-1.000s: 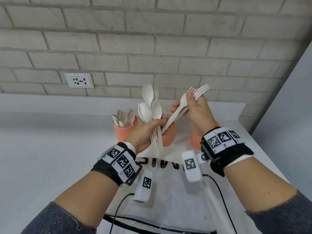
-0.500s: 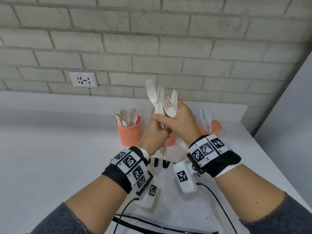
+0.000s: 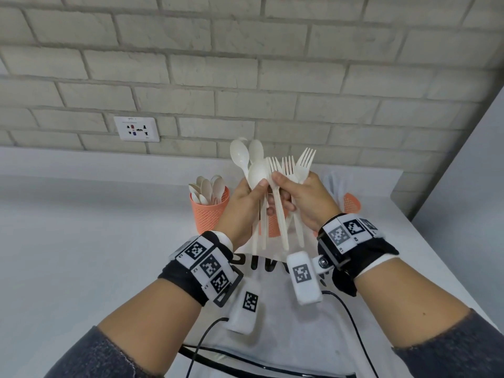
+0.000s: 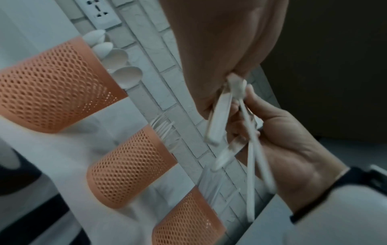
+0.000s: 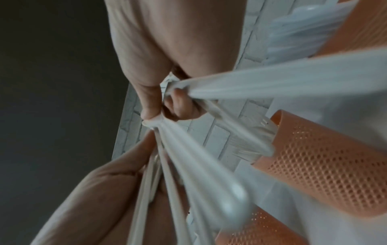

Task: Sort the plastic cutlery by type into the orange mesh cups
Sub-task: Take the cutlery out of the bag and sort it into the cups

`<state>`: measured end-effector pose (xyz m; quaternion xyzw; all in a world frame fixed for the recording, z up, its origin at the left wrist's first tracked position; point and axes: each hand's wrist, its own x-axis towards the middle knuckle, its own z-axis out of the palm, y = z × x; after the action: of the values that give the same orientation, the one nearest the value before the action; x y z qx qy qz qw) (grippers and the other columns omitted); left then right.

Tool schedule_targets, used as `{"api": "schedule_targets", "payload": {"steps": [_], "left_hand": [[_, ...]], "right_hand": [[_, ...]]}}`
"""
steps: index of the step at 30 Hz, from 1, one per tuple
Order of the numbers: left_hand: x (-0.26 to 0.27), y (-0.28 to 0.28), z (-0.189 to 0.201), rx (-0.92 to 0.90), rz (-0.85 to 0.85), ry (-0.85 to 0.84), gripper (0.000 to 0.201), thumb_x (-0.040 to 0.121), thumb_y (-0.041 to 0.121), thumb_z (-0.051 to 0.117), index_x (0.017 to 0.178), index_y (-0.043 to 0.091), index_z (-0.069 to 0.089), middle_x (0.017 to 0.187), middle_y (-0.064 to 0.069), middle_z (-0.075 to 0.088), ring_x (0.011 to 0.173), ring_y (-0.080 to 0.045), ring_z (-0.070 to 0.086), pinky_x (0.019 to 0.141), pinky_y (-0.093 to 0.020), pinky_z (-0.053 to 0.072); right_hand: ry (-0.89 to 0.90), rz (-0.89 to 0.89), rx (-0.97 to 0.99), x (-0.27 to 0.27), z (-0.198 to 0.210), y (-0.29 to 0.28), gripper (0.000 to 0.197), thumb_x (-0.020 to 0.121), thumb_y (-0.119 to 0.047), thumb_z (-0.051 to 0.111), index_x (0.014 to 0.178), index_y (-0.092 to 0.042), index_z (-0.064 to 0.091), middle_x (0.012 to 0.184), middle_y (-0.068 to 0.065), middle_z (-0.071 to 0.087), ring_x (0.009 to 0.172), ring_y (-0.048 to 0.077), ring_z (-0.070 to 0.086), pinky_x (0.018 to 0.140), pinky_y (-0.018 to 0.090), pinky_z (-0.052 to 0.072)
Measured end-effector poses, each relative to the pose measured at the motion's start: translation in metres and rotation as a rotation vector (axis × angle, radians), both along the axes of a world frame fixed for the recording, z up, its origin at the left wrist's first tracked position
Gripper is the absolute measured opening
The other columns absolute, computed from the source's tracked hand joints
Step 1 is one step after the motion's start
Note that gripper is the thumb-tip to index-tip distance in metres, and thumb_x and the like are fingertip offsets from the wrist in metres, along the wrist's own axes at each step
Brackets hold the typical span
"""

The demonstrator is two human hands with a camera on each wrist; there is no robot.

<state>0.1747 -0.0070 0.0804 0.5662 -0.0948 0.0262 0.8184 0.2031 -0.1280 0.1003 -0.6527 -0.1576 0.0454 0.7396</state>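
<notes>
White plastic spoons [image 3: 252, 165] gripped upright in the left hand [image 3: 241, 211], forks [image 3: 293, 166] pinched in the right hand [image 3: 309, 201], above three orange mesh cups [image 3: 208, 214].

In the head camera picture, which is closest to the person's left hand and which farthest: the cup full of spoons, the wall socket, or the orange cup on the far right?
From the left hand:
1. Cup full of spoons, just to its left on the counter.
2. Orange cup on the far right, beyond the right hand.
3. Wall socket, up on the brick wall, to the left.
</notes>
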Motion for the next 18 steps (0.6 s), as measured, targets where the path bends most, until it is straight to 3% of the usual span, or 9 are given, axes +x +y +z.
{"api": "schedule_targets", "payload": {"steps": [3, 5, 8, 11, 14, 18], "left_hand": [[0.005, 0.008, -0.001, 0.015, 0.063, 0.061, 0.011, 0.099, 0.017, 0.041, 0.103, 0.009, 0.047, 0.076, -0.002, 0.049, 0.054, -0.008, 0.044, 0.048, -0.02, 0.037], [0.006, 0.017, -0.001, 0.002, 0.092, 0.085, 0.011, 0.098, 0.022, 0.043, 0.092, 0.013, 0.045, 0.072, 0.001, 0.045, 0.05, -0.007, 0.037, 0.044, -0.017, 0.032], [0.01, 0.031, 0.0, -0.024, 0.086, 0.085, 0.017, 0.096, 0.028, 0.047, 0.098, 0.012, 0.042, 0.067, 0.002, 0.041, 0.042, -0.003, 0.034, 0.039, -0.015, 0.03], [0.011, 0.042, 0.0, 0.024, 0.043, 0.057, 0.007, 0.093, 0.018, 0.053, 0.093, 0.014, 0.047, 0.067, 0.001, 0.032, 0.042, -0.004, 0.031, 0.039, -0.015, 0.028], [0.011, 0.052, 0.0, 0.042, -0.031, 0.059, 0.02, 0.092, 0.006, 0.051, 0.111, 0.013, 0.05, 0.064, -0.001, 0.033, 0.041, -0.005, 0.031, 0.04, -0.017, 0.027], [0.01, 0.066, -0.003, 0.063, -0.161, 0.052, 0.032, 0.092, 0.02, 0.051, 0.124, 0.014, 0.051, 0.064, -0.002, 0.052, 0.04, -0.009, 0.038, 0.043, -0.022, 0.033]], "right_hand": [[0.003, -0.12, -0.044, 0.008, 0.008, -0.004, 0.026, 0.096, -0.022, 0.05, 0.103, 0.001, 0.058, 0.068, 0.002, 0.068, 0.056, 0.012, 0.066, 0.056, 0.028, 0.056], [-0.002, -0.193, 0.032, 0.021, 0.011, -0.009, 0.023, 0.098, -0.024, 0.044, 0.108, -0.005, 0.054, 0.08, 0.003, 0.069, 0.069, 0.013, 0.069, 0.062, 0.028, 0.058], [0.0, -0.337, 0.196, 0.042, 0.016, -0.011, 0.015, 0.1, -0.021, 0.039, 0.103, -0.009, 0.048, 0.069, 0.006, 0.064, 0.05, 0.009, 0.063, 0.052, 0.023, 0.055], [-0.077, -0.45, 0.228, 0.062, 0.015, -0.007, 0.009, 0.1, -0.016, 0.037, 0.095, -0.016, 0.045, 0.065, 0.006, 0.054, 0.042, 0.005, 0.05, 0.046, 0.017, 0.045], [-0.173, -0.527, 0.121, 0.081, 0.006, 0.004, 0.013, 0.1, -0.012, 0.035, 0.112, -0.012, 0.041, 0.073, 0.001, 0.053, 0.052, 0.003, 0.052, 0.055, 0.013, 0.046], [-0.206, -0.524, -0.026, 0.101, -0.018, 0.016, 0.025, 0.098, -0.007, 0.038, 0.123, -0.008, 0.037, 0.081, 0.003, 0.056, 0.062, 0.007, 0.057, 0.069, 0.022, 0.049]]}}
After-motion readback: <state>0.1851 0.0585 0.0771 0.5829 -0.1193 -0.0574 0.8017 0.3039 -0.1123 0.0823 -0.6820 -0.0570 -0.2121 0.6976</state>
